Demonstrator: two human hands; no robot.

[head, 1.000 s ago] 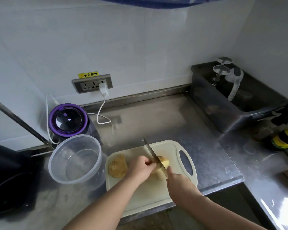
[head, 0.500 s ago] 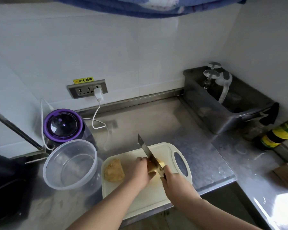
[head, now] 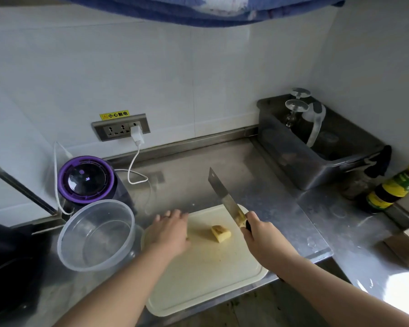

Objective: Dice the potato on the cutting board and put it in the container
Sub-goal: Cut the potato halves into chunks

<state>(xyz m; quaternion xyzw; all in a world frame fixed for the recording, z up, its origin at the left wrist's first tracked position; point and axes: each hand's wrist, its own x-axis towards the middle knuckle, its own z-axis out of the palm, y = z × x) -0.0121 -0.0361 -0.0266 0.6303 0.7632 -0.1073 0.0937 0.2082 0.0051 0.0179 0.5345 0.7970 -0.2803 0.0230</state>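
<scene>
Yellow potato (head: 220, 233) sits loose mid-board (head: 206, 279), untouched. Right hand (head: 262, 234) grips the knife (head: 222, 197), blade lifted and tilted. Left hand (head: 169, 230) lies spread at the board's left end, beside the empty container (head: 97, 232). Cut unheld, the potato may roll or skid under the blade.

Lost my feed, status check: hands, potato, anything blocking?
Left hand open over cutting board; right hand grips knife, blade raised. Potato piece on board, undiced. Container empty. Nothing blocking.
</scene>
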